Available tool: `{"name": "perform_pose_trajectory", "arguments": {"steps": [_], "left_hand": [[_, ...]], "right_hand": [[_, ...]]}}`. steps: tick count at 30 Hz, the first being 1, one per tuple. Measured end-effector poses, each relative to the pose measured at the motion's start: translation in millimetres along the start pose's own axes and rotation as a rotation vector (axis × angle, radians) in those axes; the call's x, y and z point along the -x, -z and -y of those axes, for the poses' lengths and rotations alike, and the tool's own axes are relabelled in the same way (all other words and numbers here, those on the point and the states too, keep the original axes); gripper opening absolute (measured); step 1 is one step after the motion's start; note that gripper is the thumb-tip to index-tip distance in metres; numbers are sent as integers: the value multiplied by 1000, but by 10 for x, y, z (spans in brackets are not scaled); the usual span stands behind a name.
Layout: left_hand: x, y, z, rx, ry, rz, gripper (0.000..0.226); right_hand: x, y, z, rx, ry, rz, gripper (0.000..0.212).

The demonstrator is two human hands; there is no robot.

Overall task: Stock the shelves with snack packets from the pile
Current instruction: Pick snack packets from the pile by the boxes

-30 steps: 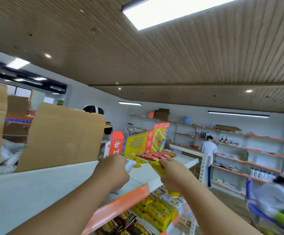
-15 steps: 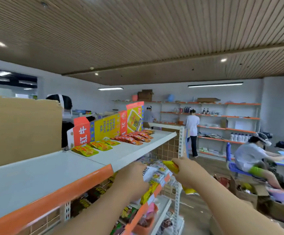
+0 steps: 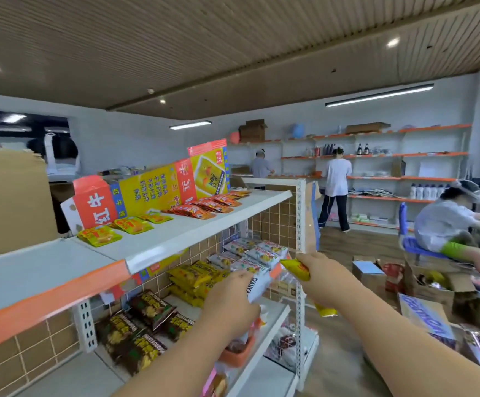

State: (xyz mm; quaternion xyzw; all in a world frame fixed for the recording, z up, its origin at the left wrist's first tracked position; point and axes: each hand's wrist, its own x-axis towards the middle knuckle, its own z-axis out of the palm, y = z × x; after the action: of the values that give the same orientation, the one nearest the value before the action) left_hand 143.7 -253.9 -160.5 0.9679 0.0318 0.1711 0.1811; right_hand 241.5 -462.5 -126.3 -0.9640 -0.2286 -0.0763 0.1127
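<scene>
**Operator:** Where do my two packets stand?

**Guide:** Your right hand (image 3: 323, 277) has its fingers curled round a yellow packet (image 3: 295, 269). The packet's nose points to nine o'clock, just off the front lip of the middle shelf (image 3: 275, 272). Your left hand (image 3: 230, 306) grips a white packet (image 3: 255, 287), which sticks out at its two o'clock, close to that same lip.

**Operator:** How do I place them well?

**Guide:** I'd match like with like. The yellow stack (image 3: 194, 277) sits at ten o'clock from your left hand, and the white row (image 3: 250, 253) at twelve. Slide each packet in flat over the lip. Left on the edge, I'd expect it to slip off. Set them down one at a time, so the idle hand doesn't nudge the row.

**Operator:** What can't you make out?

**Guide:** Your left fingers are hidden behind the back of the hand, so I judge that grip from the packet poking out. Its print is cut off. Your palm hides the yellow packet's middle, and only the nose and a tail at six o'clock show. I cannot tell whether it matches the stack. I cannot pick out the pile either. The cartons (image 3: 423, 315) at three o'clock may be it.
</scene>
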Motion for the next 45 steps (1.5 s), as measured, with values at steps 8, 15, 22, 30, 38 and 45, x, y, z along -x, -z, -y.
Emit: {"name": "perform_pose_trajectory", "arguments": {"steps": [8,15,22,30,38,45], "left_hand": [[-169,-626,-29,66,58,-20,63],[-581,-832,342,111,141,-35,62],[-1283,-1215,798,179,153,-33,47],[-2027,-1480,1289,173,128,-7,50],[-2238,-1416,1741,134,201,-57,53],[-2190,-1320,1974,39,318,-89,49]], "right_hand": [[-208,-327,-349,3,39,48,69],[-739,-714,-405,-22,49,85,65],[-1467,-1133,-400,-36,21,87,71],[-2315,-1552,-347,-52,20,103,59],[-2908,-1996,77,-90,169,104,61],[-3473,-2355,377,-173,326,158,59]]}}
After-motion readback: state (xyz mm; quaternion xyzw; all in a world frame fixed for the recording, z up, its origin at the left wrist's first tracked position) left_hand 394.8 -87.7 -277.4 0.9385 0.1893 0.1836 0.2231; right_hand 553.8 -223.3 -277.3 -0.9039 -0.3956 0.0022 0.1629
